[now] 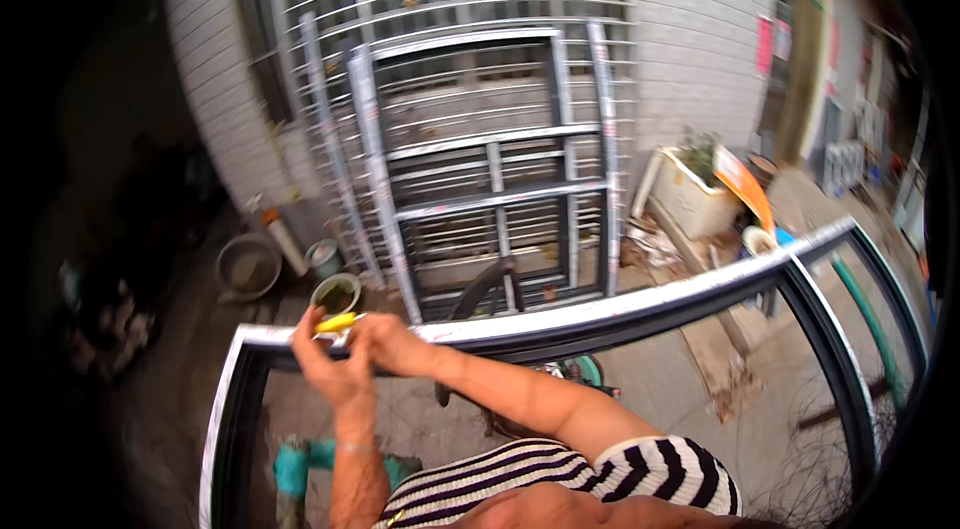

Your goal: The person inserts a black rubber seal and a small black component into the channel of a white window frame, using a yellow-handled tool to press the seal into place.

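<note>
A large dark window frame [600, 317] with white film along its top faces lies across in front of me. Over its far left rail, near the corner, both my hands are close together. Between the fingers and thumb of my left hand [336, 369] is a small bright yellow tool [337, 323]; its exact kind is hard to tell. My right hand [392, 342] is closed beside it on the rail, close to the tool's right end. Whatever its fingers grip is hidden.
Another film-covered frame [490, 142] leans against a barred window and white brick wall. Green-wrapped supports [292, 469] stand under the near frame. Beyond its left corner are a basin [249, 266] and buckets [337, 292]. A white planter box [692, 194] stands at right.
</note>
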`<action>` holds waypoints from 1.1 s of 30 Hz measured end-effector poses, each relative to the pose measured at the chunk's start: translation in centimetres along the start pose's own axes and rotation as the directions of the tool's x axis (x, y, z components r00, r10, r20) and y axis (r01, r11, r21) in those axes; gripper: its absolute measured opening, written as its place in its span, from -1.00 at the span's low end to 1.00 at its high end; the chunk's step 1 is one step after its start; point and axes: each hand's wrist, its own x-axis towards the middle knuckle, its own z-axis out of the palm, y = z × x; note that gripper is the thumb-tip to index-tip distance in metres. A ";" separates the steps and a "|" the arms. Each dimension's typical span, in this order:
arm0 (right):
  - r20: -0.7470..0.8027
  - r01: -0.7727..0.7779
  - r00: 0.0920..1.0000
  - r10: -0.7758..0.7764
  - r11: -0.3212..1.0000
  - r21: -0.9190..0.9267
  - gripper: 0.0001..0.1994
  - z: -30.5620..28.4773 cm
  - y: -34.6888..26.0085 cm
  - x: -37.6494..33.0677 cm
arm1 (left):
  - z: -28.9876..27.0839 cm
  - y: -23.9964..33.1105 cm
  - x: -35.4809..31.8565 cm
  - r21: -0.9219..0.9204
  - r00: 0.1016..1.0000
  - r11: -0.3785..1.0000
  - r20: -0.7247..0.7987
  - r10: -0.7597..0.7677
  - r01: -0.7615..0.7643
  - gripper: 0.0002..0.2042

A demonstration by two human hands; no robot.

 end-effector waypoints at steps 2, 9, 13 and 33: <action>0.030 -0.184 0.982 0.184 0.983 -0.012 -0.83 0.1 -1.6 0.2 | 1.2 -1.4 -0.9 0.002 0.995 0.998 -0.065 0.070 -0.070 -0.40; 0.137 -0.290 0.949 0.284 0.957 0.026 -0.72 -0.6 -2.6 0.4 | 2.8 -0.2 1.5 0.110 0.983 0.983 -0.098 0.157 -0.146 -0.66; 0.062 -0.222 0.974 0.219 0.975 0.034 -0.76 -0.7 -4.1 0.8 | 1.7 -2.8 2.6 -0.200 0.951 0.939 0.076 0.300 -0.281 -0.68; 0.067 -0.152 0.986 0.156 0.987 -0.051 -0.90 -0.6 -2.7 0.7 | 3.0 -3.4 -1.0 -0.434 0.943 0.901 -0.307 -0.125 -0.022 -0.64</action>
